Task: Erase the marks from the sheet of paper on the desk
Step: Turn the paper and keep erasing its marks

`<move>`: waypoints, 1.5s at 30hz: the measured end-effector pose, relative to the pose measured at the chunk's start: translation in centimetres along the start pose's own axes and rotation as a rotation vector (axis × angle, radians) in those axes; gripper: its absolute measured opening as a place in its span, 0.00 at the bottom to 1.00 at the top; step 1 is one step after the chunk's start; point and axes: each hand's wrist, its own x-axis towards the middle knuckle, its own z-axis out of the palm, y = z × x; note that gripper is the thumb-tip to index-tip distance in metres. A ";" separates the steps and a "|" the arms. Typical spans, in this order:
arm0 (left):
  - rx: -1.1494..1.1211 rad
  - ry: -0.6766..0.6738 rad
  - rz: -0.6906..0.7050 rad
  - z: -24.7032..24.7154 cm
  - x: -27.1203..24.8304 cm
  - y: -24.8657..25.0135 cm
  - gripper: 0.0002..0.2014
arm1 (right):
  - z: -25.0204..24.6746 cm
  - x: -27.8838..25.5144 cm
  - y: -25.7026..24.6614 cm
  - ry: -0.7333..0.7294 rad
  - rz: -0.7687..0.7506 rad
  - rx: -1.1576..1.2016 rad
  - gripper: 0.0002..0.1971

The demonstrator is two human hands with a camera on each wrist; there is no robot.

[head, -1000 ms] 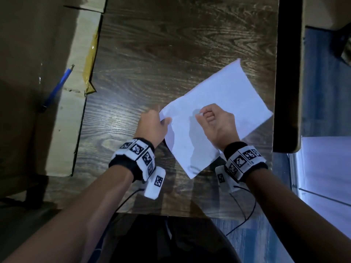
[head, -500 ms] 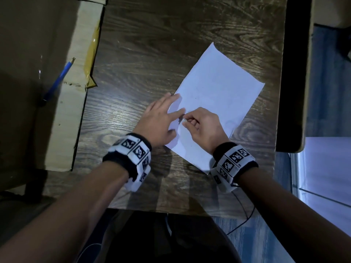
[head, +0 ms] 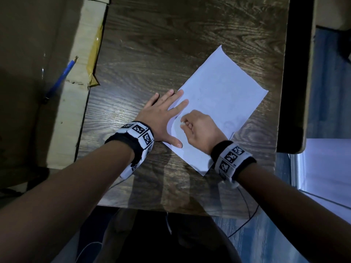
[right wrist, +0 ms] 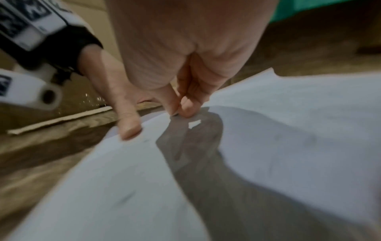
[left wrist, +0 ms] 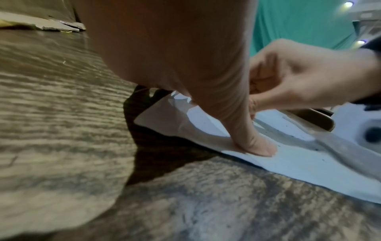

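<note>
— Fingers (head: 180, 95) of the left hand (head: 161, 118) lie straight and spread, flat on the left edge of the sheet of paper (head: 224, 103), with the thumb pinning its near left edge. Agreed?

— Agreed. From the left wrist, that thumb presses right down on the paper's border. And the right hand (head: 201, 130)?

— Curled. Its fingertips pinch a small white eraser (head: 182, 123), held down at the paper just right of the left hand's fingers. The right wrist view is blurred, so the eraser itself cannot be made out there.

— Where does the sheet sit?

— Flat on the dark wood-grain desk (head: 152, 54), turned at an angle, in the right half, with one corner pointing far and another pointing near, close to the right wrist. Faint grey marks show on it, too dim to read.

— Anything else?

— A blue pencil (head: 60, 78) lies well apart on the left, on cardboard (head: 76, 103) beside the desk. Both wrists carry bands with black-and-white square markers.
</note>
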 end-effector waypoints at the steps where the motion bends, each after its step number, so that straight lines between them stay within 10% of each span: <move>1: -0.004 -0.003 0.002 0.0 0.0 0.0 0.66 | -0.4 0.8 -0.2 0.003 -0.005 -0.006 0.05; 45: -0.004 0.024 -0.016 0.0 0.1 0.0 0.74 | 0.3 2.4 -1.4 0.085 0.058 -0.045 0.07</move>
